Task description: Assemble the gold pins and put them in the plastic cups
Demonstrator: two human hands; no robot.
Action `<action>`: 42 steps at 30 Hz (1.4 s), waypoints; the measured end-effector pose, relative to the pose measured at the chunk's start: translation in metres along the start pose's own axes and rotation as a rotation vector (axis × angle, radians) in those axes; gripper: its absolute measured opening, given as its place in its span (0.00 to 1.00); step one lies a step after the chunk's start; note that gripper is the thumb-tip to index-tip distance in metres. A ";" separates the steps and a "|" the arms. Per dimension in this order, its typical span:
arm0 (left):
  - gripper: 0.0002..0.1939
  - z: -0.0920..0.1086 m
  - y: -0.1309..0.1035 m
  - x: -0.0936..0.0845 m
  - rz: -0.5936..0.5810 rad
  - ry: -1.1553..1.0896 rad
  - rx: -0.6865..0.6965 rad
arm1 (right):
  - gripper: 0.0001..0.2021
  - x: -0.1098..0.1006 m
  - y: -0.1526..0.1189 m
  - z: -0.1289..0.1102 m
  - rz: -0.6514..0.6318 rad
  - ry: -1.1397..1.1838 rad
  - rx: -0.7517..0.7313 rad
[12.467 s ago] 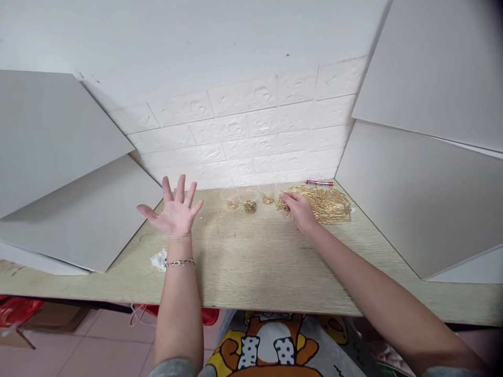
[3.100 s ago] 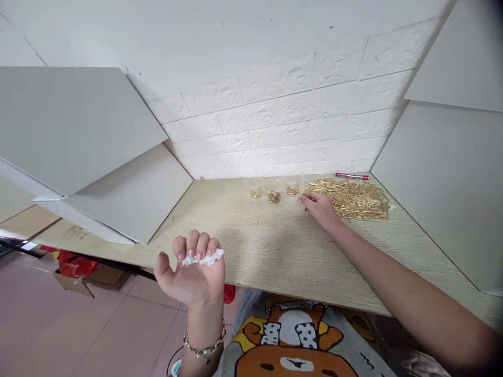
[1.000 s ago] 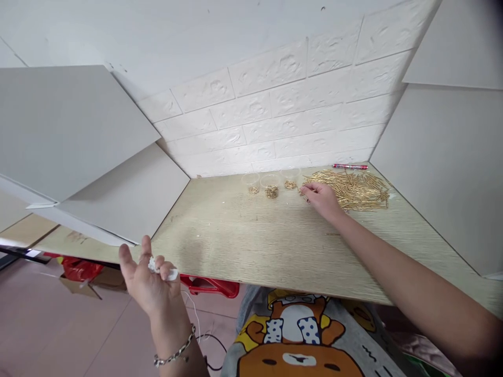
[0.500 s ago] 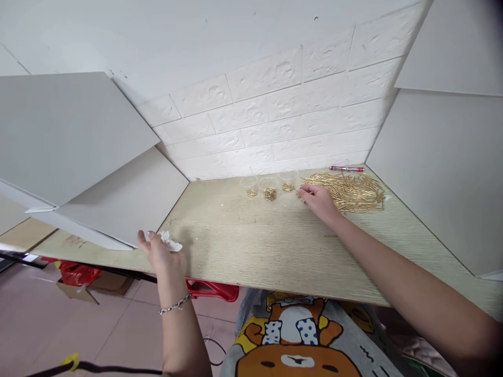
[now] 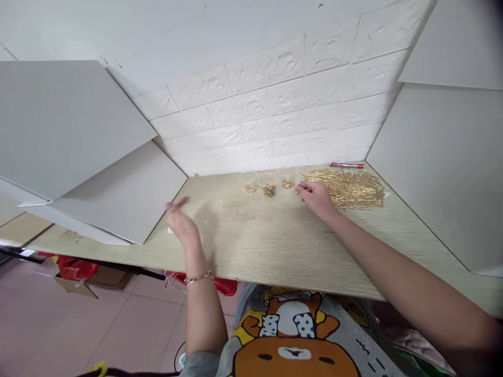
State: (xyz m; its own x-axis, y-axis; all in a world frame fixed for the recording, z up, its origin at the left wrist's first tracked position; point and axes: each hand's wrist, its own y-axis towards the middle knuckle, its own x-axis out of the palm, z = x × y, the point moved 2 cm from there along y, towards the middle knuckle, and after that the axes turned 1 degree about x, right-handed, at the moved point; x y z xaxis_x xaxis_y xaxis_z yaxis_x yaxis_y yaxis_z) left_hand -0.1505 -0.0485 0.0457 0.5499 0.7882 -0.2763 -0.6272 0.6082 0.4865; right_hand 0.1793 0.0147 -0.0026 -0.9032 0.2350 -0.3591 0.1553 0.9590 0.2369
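Plain white wall behind the table, brick-relief panelling down to its back edge. Pale boards angled at the table's left and right. Below the table: pink tiled floor, cardboard box toward its left, soft light overall

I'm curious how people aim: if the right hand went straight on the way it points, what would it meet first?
Probably the rightmost clear round container, just beyond the fingertips of the right hand, though one view leaves depth unclear.

Makeshift workshop: table, heaped rods
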 end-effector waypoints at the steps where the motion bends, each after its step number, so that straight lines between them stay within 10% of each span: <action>1: 0.36 0.014 -0.004 0.013 -0.080 0.031 0.014 | 0.15 0.000 0.000 0.000 0.004 0.009 -0.003; 8: 0.24 0.100 -0.041 0.085 -0.550 -0.097 0.406 | 0.16 0.000 0.003 -0.003 -0.032 0.142 0.040; 14: 0.14 0.102 -0.066 0.125 -0.855 0.050 0.566 | 0.16 0.006 0.002 -0.011 -0.166 0.384 0.064; 42: 0.16 0.074 -0.089 0.139 -0.880 0.095 0.617 | 0.13 0.018 -0.003 -0.011 -0.249 0.312 0.034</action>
State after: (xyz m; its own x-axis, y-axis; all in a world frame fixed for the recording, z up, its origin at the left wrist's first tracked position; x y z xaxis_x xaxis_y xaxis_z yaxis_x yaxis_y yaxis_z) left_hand 0.0227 0.0005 0.0258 0.6102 0.1178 -0.7835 0.3685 0.8333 0.4122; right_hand 0.1578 0.0144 0.0001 -0.9922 -0.0601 -0.1090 -0.0757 0.9865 0.1454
